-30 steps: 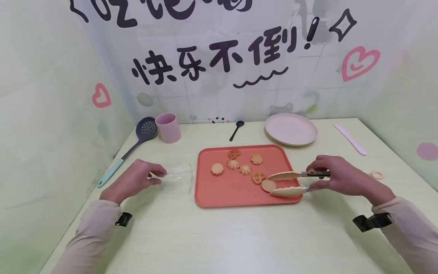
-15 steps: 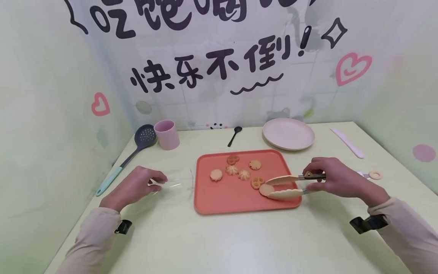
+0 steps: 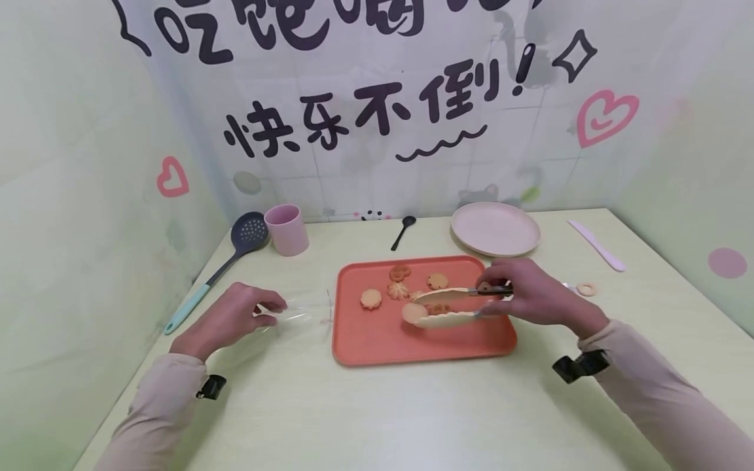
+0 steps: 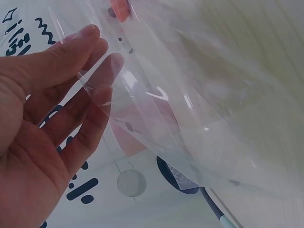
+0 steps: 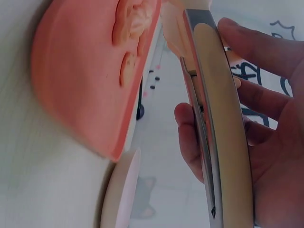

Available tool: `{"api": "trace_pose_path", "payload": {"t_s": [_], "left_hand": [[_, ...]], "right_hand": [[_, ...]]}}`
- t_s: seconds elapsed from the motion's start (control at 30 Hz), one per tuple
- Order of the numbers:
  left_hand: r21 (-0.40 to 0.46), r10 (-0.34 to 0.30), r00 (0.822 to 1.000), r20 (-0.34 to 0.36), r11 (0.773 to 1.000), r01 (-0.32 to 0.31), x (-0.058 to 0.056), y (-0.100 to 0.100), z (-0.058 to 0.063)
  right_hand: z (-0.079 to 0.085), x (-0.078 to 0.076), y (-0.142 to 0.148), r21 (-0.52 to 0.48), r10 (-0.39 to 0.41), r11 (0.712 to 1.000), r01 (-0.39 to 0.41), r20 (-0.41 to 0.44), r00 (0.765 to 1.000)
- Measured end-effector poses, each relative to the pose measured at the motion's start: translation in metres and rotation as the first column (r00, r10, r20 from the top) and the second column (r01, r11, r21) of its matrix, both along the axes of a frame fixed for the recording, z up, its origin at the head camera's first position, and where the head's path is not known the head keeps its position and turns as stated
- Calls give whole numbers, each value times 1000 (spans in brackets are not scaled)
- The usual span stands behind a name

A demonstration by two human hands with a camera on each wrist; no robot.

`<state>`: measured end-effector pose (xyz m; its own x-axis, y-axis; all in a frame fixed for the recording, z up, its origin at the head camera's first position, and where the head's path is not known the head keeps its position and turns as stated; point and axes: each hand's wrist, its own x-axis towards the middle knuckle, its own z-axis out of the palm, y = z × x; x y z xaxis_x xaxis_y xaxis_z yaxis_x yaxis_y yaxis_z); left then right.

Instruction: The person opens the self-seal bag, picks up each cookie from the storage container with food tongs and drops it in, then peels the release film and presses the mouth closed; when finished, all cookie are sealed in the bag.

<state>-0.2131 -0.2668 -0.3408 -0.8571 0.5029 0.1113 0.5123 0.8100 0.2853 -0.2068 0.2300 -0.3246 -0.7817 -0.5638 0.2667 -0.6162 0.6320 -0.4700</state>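
My left hand (image 3: 232,318) pinches the edge of a clear plastic bag (image 3: 307,314), which spreads toward the tray's left side. In the left wrist view the see-through bag (image 4: 204,109) hangs from the fingertips. My right hand (image 3: 533,293) grips a pair of tongs (image 3: 450,320) with pale scalloped tips. Between those tips is a round, flat cookie (image 3: 413,314), over the middle of the red tray (image 3: 371,343). Several other cookies lie on the tray, among them a star-shaped cookie (image 3: 397,291) and a round scalloped cookie (image 3: 370,299); the tongs partly cover some.
Behind the tray are a pink plate (image 3: 495,229) and a small black spoon (image 3: 404,232). A pink cup (image 3: 287,230) and a slotted skimmer (image 3: 235,258) stand at the left, the skimmer lying near the wall. A pink knife (image 3: 596,245) lies at the back right.
My right hand has moved left with the tongs, carrying the round cookie from the tray's right side to over its middle. The left hand keeps its place with the bag.
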Motion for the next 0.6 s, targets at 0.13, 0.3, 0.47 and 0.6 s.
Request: {"api": "trace_pose_path", "payload": {"t_s": [0.13, 0.3, 0.47, 0.6], "left_hand": [[-2, 10, 1000, 5, 1000, -10, 0, 1, 0], [2, 16, 1000, 19, 1000, -16, 1, -1, 1], [9, -16, 1000, 4, 1000, 16, -1, 0, 2], [11, -23, 1000, 0, 1000, 23, -3, 2, 2]], "right_hand": [[-3, -7, -21, -9, 6, 1000, -6, 17, 1000], [-8, -14, -52, -11, 12, 1000, -12, 15, 1000], [-10, -18, -77, 24, 0, 1000, -1, 48, 999], [-10, -23, -95, 82, -7, 997, 2, 65, 998]]}}
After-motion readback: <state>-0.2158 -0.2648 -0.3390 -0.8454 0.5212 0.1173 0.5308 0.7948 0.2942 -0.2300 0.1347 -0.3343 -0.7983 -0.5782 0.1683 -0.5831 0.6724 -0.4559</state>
